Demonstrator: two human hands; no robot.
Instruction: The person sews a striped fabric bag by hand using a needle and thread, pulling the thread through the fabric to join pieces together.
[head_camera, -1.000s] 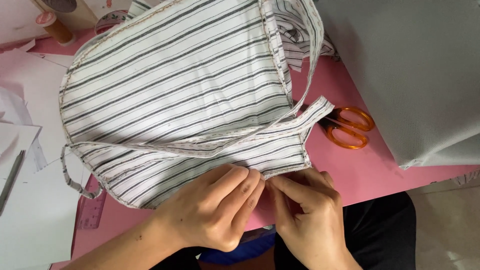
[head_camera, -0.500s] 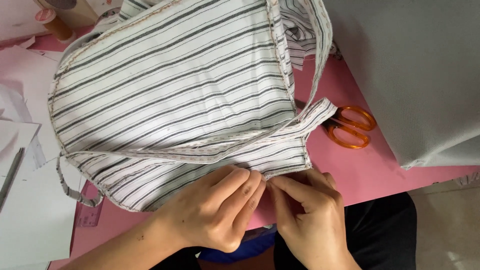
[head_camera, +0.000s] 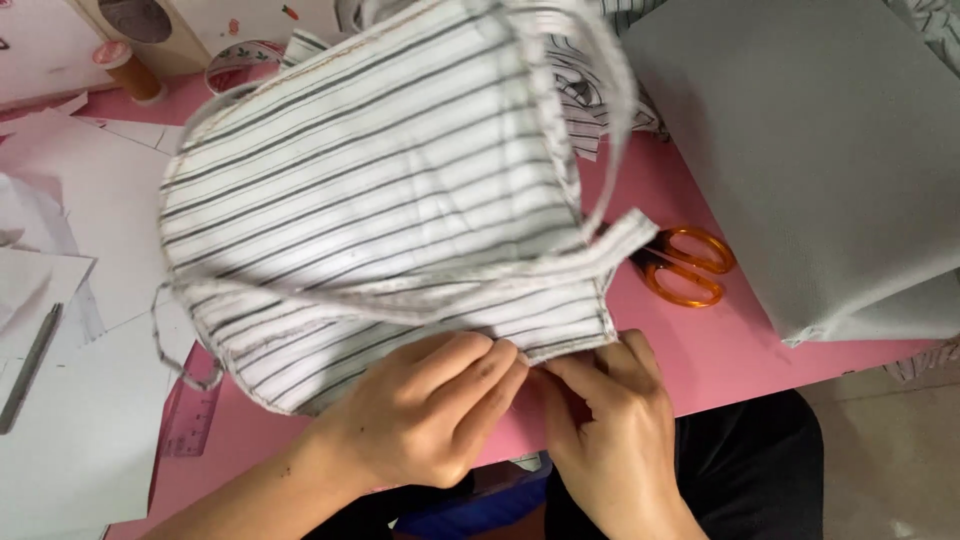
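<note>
The left hand (head_camera: 420, 415) and right hand (head_camera: 605, 420) have their fingers pinched shut on the bottom edge of the striped cloth bag (head_camera: 380, 200), which looks soft, light and floppy, best held by its seam.

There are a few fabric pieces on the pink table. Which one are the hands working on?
The white, dark-striped piece. Both the left hand and right hand pinch its near edge; the plain grey fabric lies untouched to the right.

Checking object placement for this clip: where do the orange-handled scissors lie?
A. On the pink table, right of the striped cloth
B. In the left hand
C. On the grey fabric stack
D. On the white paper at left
A: the scissors lie on the pink table, right of the striped cloth, beside the grey fabric stack.
</note>
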